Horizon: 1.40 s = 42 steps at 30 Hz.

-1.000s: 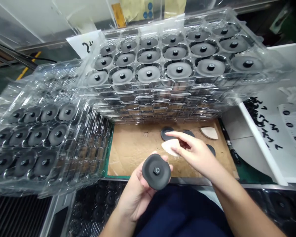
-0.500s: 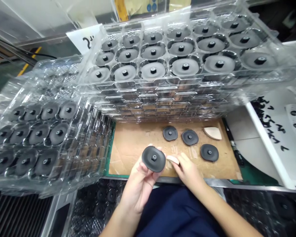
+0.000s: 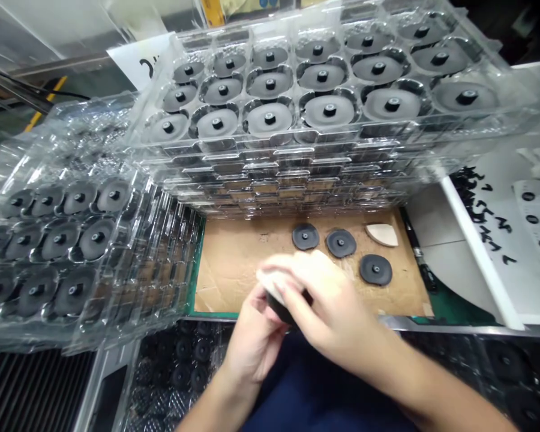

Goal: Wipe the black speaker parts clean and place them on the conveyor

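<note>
My left hand [image 3: 254,339] grips a black oval disc [image 3: 282,311] from below, over the front edge of the cardboard sheet [image 3: 229,258]. Its fingers are wrapped round the rim. A pale, thin pad [image 3: 272,284] is pinched in my right hand [image 3: 330,300] and pressed against the upper side of that disc. My right fingers hide most of the disc and its middle stub. Three similar discs, a left one [image 3: 305,236], a middle one [image 3: 341,243] and a right one [image 3: 375,269], lie stub up on the cardboard. Another pale curved piece [image 3: 382,234] rests behind the right one.
A tall stack of clear plastic trays [image 3: 292,137] full of black discs stands behind the cardboard. A second tray stack [image 3: 130,252] is at the left. On the right are a black pen [image 3: 425,273] and a white bin wall [image 3: 481,246] beside small black scraps.
My right hand has moved left and up onto the disc, bringing the pale pad over its face. The disc has tilted in my left hand. The view has shifted slightly.
</note>
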### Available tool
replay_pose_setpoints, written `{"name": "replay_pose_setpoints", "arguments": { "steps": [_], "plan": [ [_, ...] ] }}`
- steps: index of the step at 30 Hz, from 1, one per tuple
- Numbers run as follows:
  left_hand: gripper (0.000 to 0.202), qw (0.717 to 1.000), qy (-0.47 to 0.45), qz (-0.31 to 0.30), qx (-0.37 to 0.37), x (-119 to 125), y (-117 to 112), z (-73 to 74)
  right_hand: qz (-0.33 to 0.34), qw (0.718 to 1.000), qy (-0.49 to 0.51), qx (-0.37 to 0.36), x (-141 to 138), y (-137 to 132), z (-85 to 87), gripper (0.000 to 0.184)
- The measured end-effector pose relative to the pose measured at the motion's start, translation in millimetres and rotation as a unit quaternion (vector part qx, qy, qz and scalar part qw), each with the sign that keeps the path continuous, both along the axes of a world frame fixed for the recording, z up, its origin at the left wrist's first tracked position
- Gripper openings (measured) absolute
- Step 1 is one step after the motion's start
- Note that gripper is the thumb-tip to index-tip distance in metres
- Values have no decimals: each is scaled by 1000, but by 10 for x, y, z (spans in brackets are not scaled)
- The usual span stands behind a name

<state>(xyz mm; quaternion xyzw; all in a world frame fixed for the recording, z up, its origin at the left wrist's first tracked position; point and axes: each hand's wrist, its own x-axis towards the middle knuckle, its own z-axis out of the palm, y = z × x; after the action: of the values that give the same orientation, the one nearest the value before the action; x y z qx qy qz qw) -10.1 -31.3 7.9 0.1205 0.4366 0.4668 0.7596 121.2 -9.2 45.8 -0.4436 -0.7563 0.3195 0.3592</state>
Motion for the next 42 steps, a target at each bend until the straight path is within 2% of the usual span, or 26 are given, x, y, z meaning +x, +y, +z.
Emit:
{"name": "replay_pose_setpoints", "arguments": {
  "steps": [2,5,6,10,12,15,17,20,22,24,26,28,31,33,35,37,39,42],
  "plan": [
    [39,1000,-9,-4,-4,9,4,15,-35,998,9,50,-8,-23,-18,26],
    [44,1000,-1,16,-12,11,4,33,43,999,31,9,-7,-75,-14,23],
    [47,1000,1,14,-16,16,5,39,50,998,29,-6,-10,-80,-8,22],
    [41,1000,-10,-8,-9,42,19,73,-37,998,-7,45,-34,-64,23,24],
    [43,1000,-13,-5,-1,19,29,95,-9,998,2,56,1,-88,35,24],
    [54,1000,-5,6,-7,-36,38,115,41,999,-10,19,135,-168,34,21],
    [57,1000,1,15,-7,-43,40,121,3,999,-52,8,215,-214,26,21],
    [52,1000,1,26,3,-3,39,133,-52,993,-89,56,236,-248,35,22],
    [47,1000,4,29,-3,25,32,143,-32,994,-67,79,206,-246,49,23],
    [48,999,12,36,-9,34,17,145,-2,998,-36,60,177,-232,58,22],
    [50,999,18,51,-2,29,-1,132,-21,999,-39,31,158,-220,61,20],
    [51,998,15,56,-1,22,-17,110,-44,997,-56,35,143,-219,66,20],
    [49,998,0,58,-12,15,-21,74,5,999,-18,40,137,-209,47,22],
    [52,997,-7,76,-1,4,-13,58,5,1000,20,-8,167,-175,-41,20],
    [59,995,-3,99,5,-18,-3,51,-66,994,22,-84,223,-142,-222,18],
    [63,994,2,111,-1,-46,0,49,-133,981,3,-141,274,-149,-481,20],
    [63,994,2,113,-4,-72,-4,45,-137,976,-14,-170,290,-212,-769,21],
    [61,994,-4,109,-7,-93,-12,30,-93,980,-28,-175,264,-337,-1099,21]
  ]
}}
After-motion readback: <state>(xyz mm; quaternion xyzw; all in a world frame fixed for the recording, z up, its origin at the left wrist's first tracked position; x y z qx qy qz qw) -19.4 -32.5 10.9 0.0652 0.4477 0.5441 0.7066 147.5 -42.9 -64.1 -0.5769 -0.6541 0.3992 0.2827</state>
